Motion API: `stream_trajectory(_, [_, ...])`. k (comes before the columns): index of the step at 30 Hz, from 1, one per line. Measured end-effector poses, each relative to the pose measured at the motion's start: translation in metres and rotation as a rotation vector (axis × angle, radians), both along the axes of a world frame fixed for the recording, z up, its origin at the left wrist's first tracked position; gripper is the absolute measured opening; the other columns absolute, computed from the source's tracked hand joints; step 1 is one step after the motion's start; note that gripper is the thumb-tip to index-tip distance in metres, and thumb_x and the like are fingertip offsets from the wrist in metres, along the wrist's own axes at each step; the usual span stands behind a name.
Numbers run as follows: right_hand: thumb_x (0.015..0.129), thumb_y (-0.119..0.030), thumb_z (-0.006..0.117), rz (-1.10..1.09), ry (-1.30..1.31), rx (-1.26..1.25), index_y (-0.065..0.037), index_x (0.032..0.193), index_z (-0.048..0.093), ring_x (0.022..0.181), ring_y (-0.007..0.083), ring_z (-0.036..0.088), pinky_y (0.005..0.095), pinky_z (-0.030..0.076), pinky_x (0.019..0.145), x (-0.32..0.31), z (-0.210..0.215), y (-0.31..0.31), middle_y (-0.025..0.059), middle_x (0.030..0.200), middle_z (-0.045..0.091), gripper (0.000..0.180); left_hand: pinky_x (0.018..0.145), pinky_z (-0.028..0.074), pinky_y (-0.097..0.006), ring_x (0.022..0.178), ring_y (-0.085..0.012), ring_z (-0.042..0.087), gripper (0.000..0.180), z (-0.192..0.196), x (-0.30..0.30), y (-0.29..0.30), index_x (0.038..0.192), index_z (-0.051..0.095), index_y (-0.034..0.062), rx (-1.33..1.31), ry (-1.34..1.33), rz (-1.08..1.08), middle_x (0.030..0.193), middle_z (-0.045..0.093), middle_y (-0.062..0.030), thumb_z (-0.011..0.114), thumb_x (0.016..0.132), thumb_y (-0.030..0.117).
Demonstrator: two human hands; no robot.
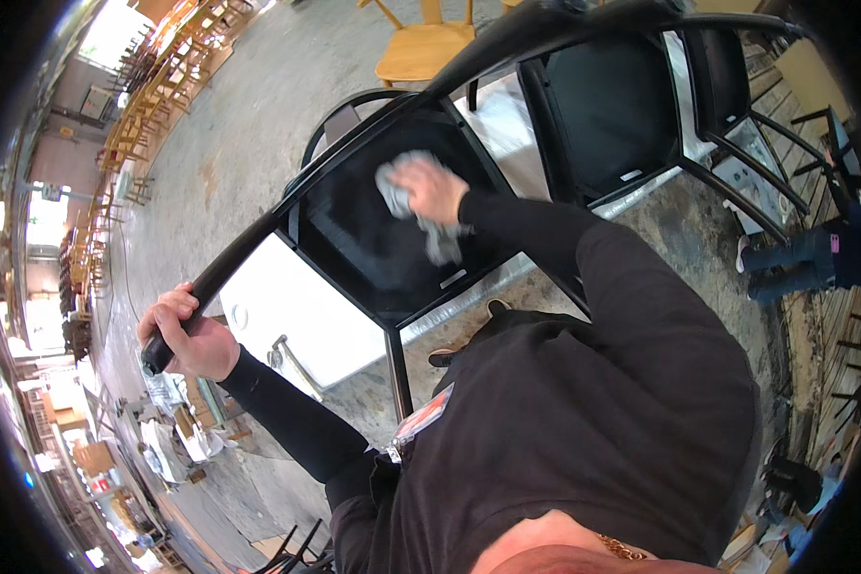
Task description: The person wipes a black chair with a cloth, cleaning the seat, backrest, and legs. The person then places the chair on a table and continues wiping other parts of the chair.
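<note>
A black chair point(340, 230) lies tipped in front of me with the underside of its seat facing up. Near the end of one black leg point(234, 258), my left hand point(189, 333) has its fingers wrapped round the wood. My right hand point(434, 191) presses a crumpled grey-white cloth point(443, 246) onto the dark seat underside. Motion blurs that hand and the cloth a little. Part of the cloth hangs below the wrist. A small pale label point(452, 277) sits on the near seat rail.
Under the chair is a white-topped table point(301, 311), with a hammer-like tool point(299, 368) at its near edge. More black chairs point(610, 115) lie tipped to the right. A wooden chair point(427, 55) stands beyond. Another person point(804, 256) is at far right.
</note>
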State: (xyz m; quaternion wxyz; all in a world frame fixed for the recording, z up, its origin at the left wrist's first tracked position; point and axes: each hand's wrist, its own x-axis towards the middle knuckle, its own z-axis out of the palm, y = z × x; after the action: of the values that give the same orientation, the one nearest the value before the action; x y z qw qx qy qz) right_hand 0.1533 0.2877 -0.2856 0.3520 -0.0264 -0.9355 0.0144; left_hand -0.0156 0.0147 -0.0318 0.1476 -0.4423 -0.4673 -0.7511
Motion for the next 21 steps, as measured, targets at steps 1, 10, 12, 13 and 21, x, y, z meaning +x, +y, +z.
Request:
stream_trajectory(1, [0.079,-0.018,0.056,-0.087,-0.065,0.125,-0.001,0.096,0.071,0.132,0.0332,0.045,0.0459,0.036,0.111,0.001,0.009,0.020,0.0168,0.136,0.054,0.028,0.073,0.052,-0.040,0.060,-0.0162,0.050,0.015,0.000,0.001,0.001,0.083,0.051,0.0061,0.014,-0.008,0.023,0.063,0.050,-0.0058,0.060,0.094,0.009])
stream_trajectory(10, [0.086,-0.026,0.061,-0.521,-0.522,-0.556,0.007,0.091,0.071,0.136,0.0497,0.030,0.0543,0.023,0.116,0.080,-0.051,-0.067,0.0326,0.145,0.033,0.035,0.073,0.052,-0.040,0.059,-0.0149,0.048,0.017,0.006,0.005,0.001,0.081,0.049,0.0064,-0.063,0.026,0.024,0.061,0.047,-0.0049,0.058,0.094,0.008])
stream_trajectory(12, [0.083,-0.025,0.063,-0.514,-0.407,-0.558,0.011,0.096,0.069,0.137,0.0509,0.027,0.0559,0.021,0.116,0.091,-0.063,-0.079,0.0337,0.145,0.032,0.039,0.073,0.052,-0.040,0.059,-0.0150,0.048,0.017,0.006,0.003,0.001,0.080,0.049,0.0063,-0.048,0.026,0.028,0.062,0.047,-0.0051,0.059,0.094,0.008])
stream_trajectory(13, [0.083,-0.024,0.062,-0.529,-0.491,-0.614,0.012,0.099,0.068,0.137,0.0511,0.027,0.0564,0.021,0.116,0.090,-0.064,-0.076,0.0337,0.144,0.033,0.040,0.073,0.052,-0.040,0.059,-0.0151,0.048,0.017,0.005,0.003,0.001,0.080,0.049,0.0063,-0.037,0.016,0.031,0.062,0.047,-0.0052,0.059,0.094,0.008])
stream_trajectory(21, [0.087,-0.015,0.053,-0.496,-0.089,-0.473,0.010,0.097,0.068,0.136,0.0436,0.037,0.0519,0.029,0.114,0.002,-0.031,0.010,0.0276,0.146,0.038,0.031,0.077,0.051,-0.043,0.061,-0.0175,0.050,0.019,0.006,0.006,-0.001,0.078,0.048,0.0064,-0.069,-0.022,0.029,0.063,0.047,-0.0062,0.060,0.093,0.007])
